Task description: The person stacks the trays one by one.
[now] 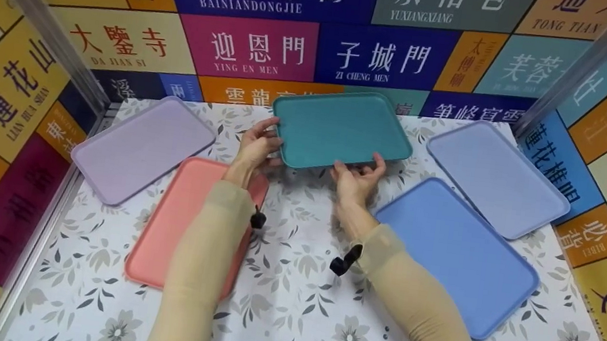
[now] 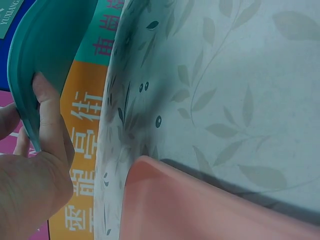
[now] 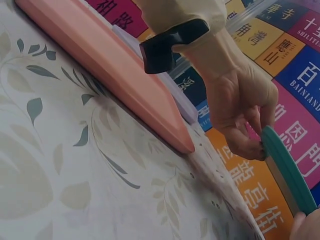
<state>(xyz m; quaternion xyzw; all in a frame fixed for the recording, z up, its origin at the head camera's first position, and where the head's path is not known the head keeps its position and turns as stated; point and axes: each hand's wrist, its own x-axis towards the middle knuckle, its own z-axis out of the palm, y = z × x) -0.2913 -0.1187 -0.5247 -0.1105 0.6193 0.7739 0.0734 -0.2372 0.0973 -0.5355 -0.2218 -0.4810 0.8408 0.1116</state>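
Both hands hold up a teal rectangular tray (image 1: pixel 343 129) at the back of the table, clear of the cloth in the wrist views. My left hand (image 1: pixel 259 147) grips its left end, thumb and fingers on opposite faces, as the left wrist view shows. At the near edge, toward the right, my right hand (image 1: pixel 358 186) pinches the rim; only a bit of that hand (image 3: pixel 307 227) enters the right wrist view. Under the left forearm lies a coral pink tray (image 1: pixel 162 234), partly covered by the arm. A blue tray (image 1: pixel 460 259) lies flat beside the right forearm.
A pale purple tray (image 1: pixel 144 151) lies at the left, next to the coral one. Another lavender tray (image 1: pixel 499 180) is at the back right, beside the blue tray. Printed panels (image 1: pixel 249 48) wall the table's back and sides. A floral cloth (image 1: pixel 286 307) covers the table.
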